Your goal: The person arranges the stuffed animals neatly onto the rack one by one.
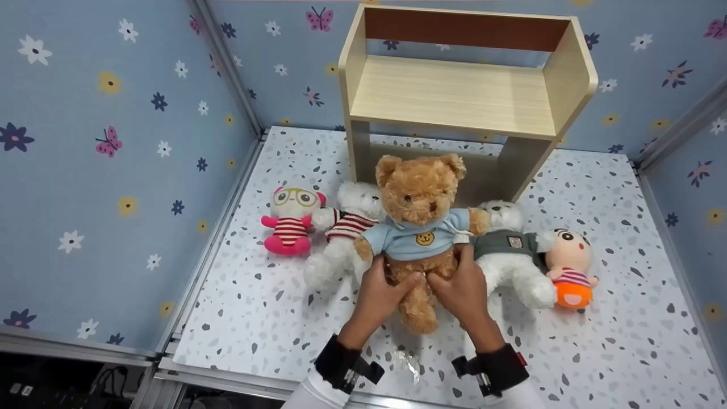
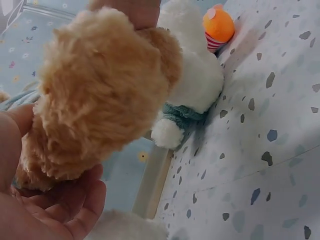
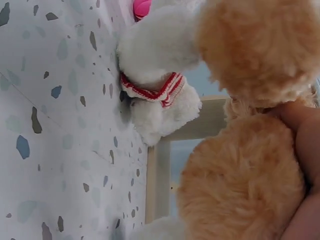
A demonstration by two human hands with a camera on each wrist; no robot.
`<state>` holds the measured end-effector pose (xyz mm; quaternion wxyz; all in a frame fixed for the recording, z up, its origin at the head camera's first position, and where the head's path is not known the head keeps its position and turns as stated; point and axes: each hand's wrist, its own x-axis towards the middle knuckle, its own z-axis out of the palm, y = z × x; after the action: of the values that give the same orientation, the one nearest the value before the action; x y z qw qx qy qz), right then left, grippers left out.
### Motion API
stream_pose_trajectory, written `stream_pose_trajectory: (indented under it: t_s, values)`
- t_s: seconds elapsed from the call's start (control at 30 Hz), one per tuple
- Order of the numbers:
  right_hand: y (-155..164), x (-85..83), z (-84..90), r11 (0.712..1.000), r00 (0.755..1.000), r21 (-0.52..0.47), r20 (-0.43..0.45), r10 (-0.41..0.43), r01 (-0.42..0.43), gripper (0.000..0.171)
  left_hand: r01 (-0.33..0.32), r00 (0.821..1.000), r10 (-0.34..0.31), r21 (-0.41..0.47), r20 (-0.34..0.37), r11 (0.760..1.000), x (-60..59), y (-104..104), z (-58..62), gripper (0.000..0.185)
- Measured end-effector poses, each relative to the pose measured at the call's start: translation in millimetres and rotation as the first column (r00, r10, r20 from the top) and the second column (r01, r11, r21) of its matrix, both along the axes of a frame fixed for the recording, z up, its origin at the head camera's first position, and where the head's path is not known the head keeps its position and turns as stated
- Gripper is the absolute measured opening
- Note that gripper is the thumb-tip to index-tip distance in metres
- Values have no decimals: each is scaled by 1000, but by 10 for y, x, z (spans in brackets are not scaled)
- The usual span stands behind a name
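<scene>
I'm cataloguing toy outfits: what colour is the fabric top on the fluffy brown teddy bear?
The fabric top is light blue, best seen in the head view.

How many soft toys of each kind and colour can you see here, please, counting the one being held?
Brown bear: 1
White bears: 2
Pink toy with glasses: 1
Doll with orange bottoms: 1
Total: 5

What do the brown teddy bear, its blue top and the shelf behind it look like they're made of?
Brown teddy bear: plush, probably synthetic, judging by its fluffy, tufted pile. Blue top: soft-looking matte fabric, perhaps cotton or fleece, with gentle creases. Shelf: seemingly wood-effect board, smooth and low-sheen, given its pale grain and flat, straight-edged panels.
</scene>
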<state>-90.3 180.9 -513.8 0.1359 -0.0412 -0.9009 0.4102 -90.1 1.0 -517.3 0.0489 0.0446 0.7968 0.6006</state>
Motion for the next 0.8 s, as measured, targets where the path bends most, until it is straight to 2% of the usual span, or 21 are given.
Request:
stream_pose_trajectory:
  t_s: [0.13, 0.5, 0.8]
  values:
    - [12, -13, 59, 999, 999, -29, 5, 45, -45, 66, 4, 999, -4, 1, -35, 1000, -55, 2, 57, 81]
    - [79, -54, 187, 996, 997, -52, -4, 71, -71, 53, 20, 994, -25, -48, -102, 999, -210, 36, 195, 77]
    - [177, -131, 350, 990, 990, -6, 31, 141, -141, 63, 48, 987, -60, -84, -148, 995, -374, 55, 357, 72]
